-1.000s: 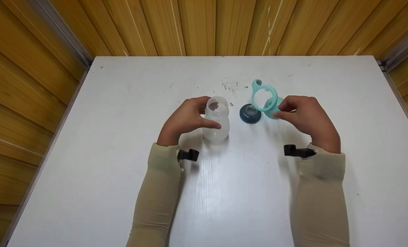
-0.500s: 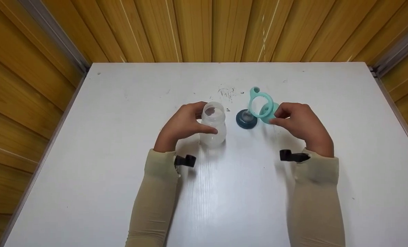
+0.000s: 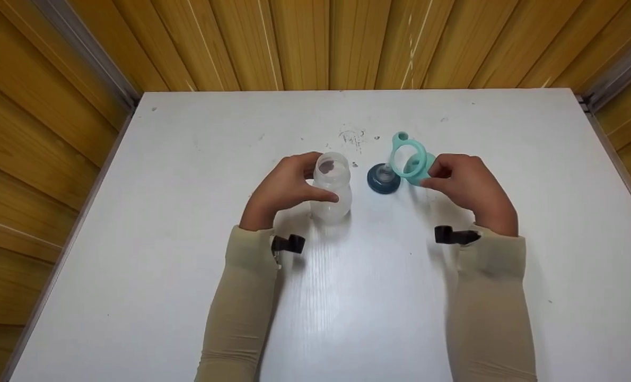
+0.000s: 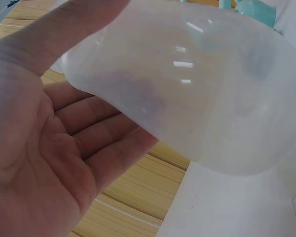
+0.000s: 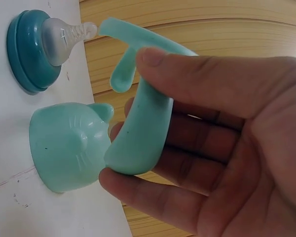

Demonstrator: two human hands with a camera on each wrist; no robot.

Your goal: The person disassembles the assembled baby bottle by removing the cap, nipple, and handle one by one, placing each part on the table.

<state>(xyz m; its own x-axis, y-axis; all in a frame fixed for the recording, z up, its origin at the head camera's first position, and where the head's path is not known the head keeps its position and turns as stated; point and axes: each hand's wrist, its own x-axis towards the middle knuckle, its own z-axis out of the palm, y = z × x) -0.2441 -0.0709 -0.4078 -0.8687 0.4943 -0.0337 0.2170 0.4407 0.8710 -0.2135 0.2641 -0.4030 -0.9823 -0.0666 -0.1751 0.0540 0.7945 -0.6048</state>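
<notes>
My left hand (image 3: 286, 185) grips a translucent baby bottle (image 3: 332, 206), which stands upright with its mouth uncapped. The thumb runs across the bottle's front and the other fingers lie behind it. A mint-green bottle handle (image 5: 140, 131), a ring with curved grips, is pinched in my right hand (image 3: 469, 183), thumb on top and fingers beneath. In the head view its ring (image 3: 422, 159) is held above the table. Below and left of it sits a teal collar (image 5: 33, 52) with a clear nipple (image 5: 59, 42) pointing up. A mint-green cap (image 5: 64, 145) with ears stands beside the collar, partly hidden by the handle in the head view.
A white tabletop (image 3: 161, 212) with dark scuff marks lies beneath everything. Wood-patterned panels (image 3: 305, 42) rise behind its far edge and at both sides. Each sleeve cuff carries a black wrist mount (image 3: 289, 244).
The head view shifts slightly down, then partly back up. Both hands keep their holds on the bottle and handle, and the collar stays on the table.
</notes>
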